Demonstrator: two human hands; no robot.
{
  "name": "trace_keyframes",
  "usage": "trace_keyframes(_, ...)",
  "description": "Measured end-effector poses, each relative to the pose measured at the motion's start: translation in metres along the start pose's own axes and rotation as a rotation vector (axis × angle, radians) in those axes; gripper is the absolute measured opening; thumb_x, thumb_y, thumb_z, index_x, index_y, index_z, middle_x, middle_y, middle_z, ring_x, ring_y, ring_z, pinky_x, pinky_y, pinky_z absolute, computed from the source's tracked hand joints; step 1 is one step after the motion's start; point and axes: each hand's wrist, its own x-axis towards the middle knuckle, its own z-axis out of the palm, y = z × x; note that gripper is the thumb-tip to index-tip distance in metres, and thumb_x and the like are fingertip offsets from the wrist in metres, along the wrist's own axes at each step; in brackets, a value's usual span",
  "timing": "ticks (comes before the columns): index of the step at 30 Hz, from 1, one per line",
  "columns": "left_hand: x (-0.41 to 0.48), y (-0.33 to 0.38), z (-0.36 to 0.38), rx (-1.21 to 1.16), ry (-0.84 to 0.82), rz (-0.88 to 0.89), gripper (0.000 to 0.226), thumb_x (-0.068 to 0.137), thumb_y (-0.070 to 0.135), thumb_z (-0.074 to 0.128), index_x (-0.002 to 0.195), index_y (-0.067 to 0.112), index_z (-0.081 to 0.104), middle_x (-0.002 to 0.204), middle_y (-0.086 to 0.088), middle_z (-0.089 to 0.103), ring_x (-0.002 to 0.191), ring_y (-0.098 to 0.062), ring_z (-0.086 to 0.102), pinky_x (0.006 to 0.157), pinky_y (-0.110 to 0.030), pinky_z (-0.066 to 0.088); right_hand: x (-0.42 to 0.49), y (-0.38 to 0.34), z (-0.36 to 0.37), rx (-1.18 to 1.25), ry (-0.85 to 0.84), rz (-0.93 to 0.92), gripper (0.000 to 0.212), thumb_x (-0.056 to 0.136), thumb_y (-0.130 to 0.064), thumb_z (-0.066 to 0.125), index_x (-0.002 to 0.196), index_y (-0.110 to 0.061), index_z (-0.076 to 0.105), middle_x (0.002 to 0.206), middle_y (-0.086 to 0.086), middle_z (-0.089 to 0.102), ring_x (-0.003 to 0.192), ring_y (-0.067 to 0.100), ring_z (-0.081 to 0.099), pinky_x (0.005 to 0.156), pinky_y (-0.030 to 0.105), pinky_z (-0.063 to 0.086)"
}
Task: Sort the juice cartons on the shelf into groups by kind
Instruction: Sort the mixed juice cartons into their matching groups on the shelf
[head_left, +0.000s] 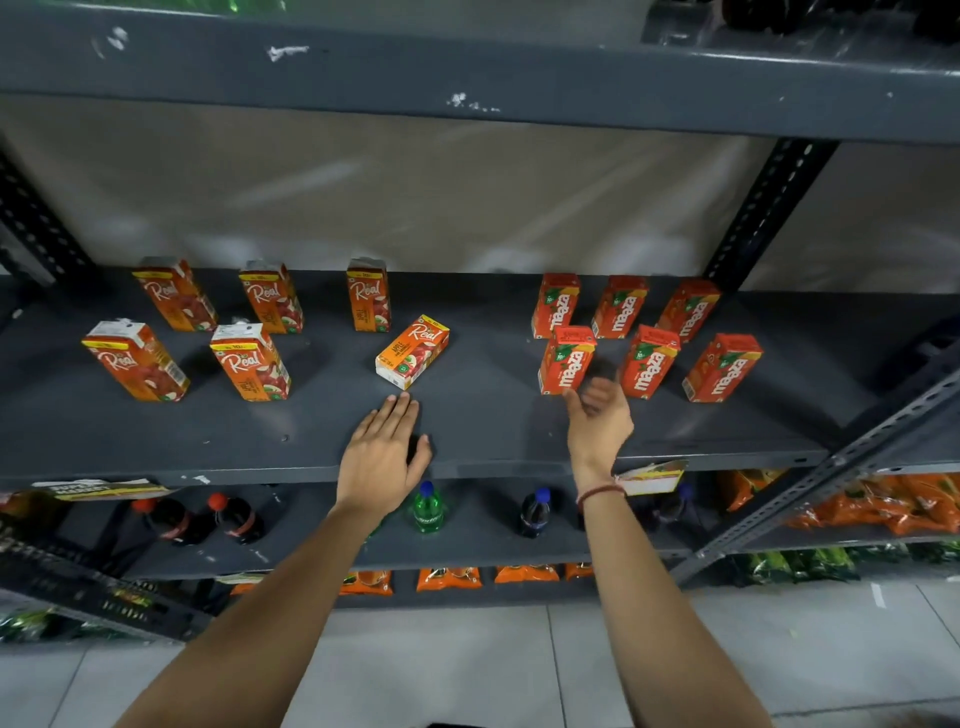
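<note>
Several orange Real cartons (249, 366) stand upright on the left half of the grey shelf (478, 415). One Real carton (413, 351) lies on its side near the middle. Several red Maaza cartons (649, 361) stand in two rows on the right. My left hand (384, 457) rests flat on the shelf, fingers apart, just below the fallen carton and not touching it. My right hand (597, 415) is blurred, its fingers apart, right below the front left Maaza carton (566, 361); its fingertips are at the carton's base and no grip shows.
An upper shelf (467, 78) hangs overhead. Slotted uprights (763, 208) stand at the back right and a brace (831, 478) crosses the front right. Below are soda bottles (428, 506) and orange snack packets (883, 504). The floor is tiled.
</note>
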Motion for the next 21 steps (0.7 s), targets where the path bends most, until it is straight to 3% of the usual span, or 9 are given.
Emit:
trace_keyframes(3, 0.001, -0.002, -0.001, -0.050, 0.003, 0.005, 0.060, 0.091, 0.041, 0.028, 0.133, 0.002, 0.045, 0.141, -0.016, 0.045, 0.133, -0.027, 0.038, 0.110, -0.041, 0.029, -0.027, -0.015, 0.021, 0.075, 0.033, -0.027, 0.014, 0.081, -0.006, 0.067, 0.092, 0.001, 0.061, 0.089, 0.019, 0.068, 0.074, 0.022, 0.062, 0.077, 0.037, 0.055)
trace_keyframes(6, 0.002, -0.009, -0.003, -0.092, 0.022, 0.015, 0.049, 0.094, 0.033, 0.043, 0.132, 0.002, 0.046, 0.142, -0.017, 0.043, 0.135, -0.027, 0.035, 0.110, -0.040, 0.028, -0.041, -0.042, 0.052, 0.018, -0.193, -0.015, 0.024, 0.083, -0.014, 0.068, 0.100, 0.002, 0.062, 0.093, 0.020, 0.069, 0.078, 0.019, 0.061, 0.075, 0.025, 0.049)
trace_keyframes(8, 0.001, -0.018, -0.009, -0.107, 0.039, -0.006, 0.048, 0.094, 0.032, 0.043, 0.130, 0.002, 0.048, 0.141, -0.018, 0.045, 0.134, -0.028, 0.037, 0.109, -0.042, 0.029, -0.047, -0.059, 0.074, -0.059, -0.331, 0.011, 0.034, 0.083, -0.020, 0.068, 0.106, 0.004, 0.060, 0.101, 0.021, 0.068, 0.089, 0.025, 0.064, 0.077, 0.024, 0.045)
trace_keyframes(12, -0.003, -0.044, -0.023, -0.110, 0.067, -0.060, 0.053, 0.091, 0.035, 0.037, 0.128, 0.000, 0.050, 0.139, -0.019, 0.048, 0.132, -0.030, 0.040, 0.108, -0.043, 0.032, -0.058, -0.085, 0.120, -0.194, -0.500, 0.059, 0.035, 0.083, -0.031, 0.066, 0.098, 0.000, 0.062, 0.106, 0.019, 0.064, 0.110, 0.035, 0.057, 0.095, 0.038, 0.044)
trace_keyframes(13, -0.005, -0.052, -0.025, -0.107, 0.071, -0.075, 0.053, 0.091, 0.035, 0.037, 0.128, 0.000, 0.050, 0.139, -0.019, 0.047, 0.132, -0.030, 0.040, 0.109, -0.043, 0.032, -0.061, -0.089, 0.129, -0.206, -0.523, 0.103, 0.043, 0.082, -0.035, 0.066, 0.104, 0.002, 0.061, 0.113, 0.018, 0.062, 0.112, 0.035, 0.055, 0.098, 0.040, 0.044)
trace_keyframes(16, -0.012, -0.072, -0.029, -0.090, 0.063, -0.111, 0.052, 0.093, 0.035, 0.036, 0.130, 0.001, 0.048, 0.140, -0.018, 0.046, 0.133, -0.029, 0.038, 0.110, -0.043, 0.029, -0.068, -0.096, 0.152, -0.234, -0.519, 0.277, 0.069, 0.075, -0.046, 0.070, 0.125, -0.003, 0.050, 0.131, 0.016, 0.046, 0.117, 0.032, 0.050, 0.099, 0.039, 0.041)
trace_keyframes(21, -0.021, -0.090, -0.026, -0.060, 0.018, -0.110, 0.048, 0.096, 0.031, 0.042, 0.135, 0.002, 0.042, 0.143, -0.017, 0.042, 0.136, -0.027, 0.034, 0.113, -0.041, 0.022, -0.072, -0.101, 0.172, -0.343, -0.471, 0.362, 0.085, 0.068, -0.046, 0.077, 0.132, -0.005, 0.038, 0.135, 0.014, 0.039, 0.123, 0.032, 0.042, 0.103, 0.041, 0.041)
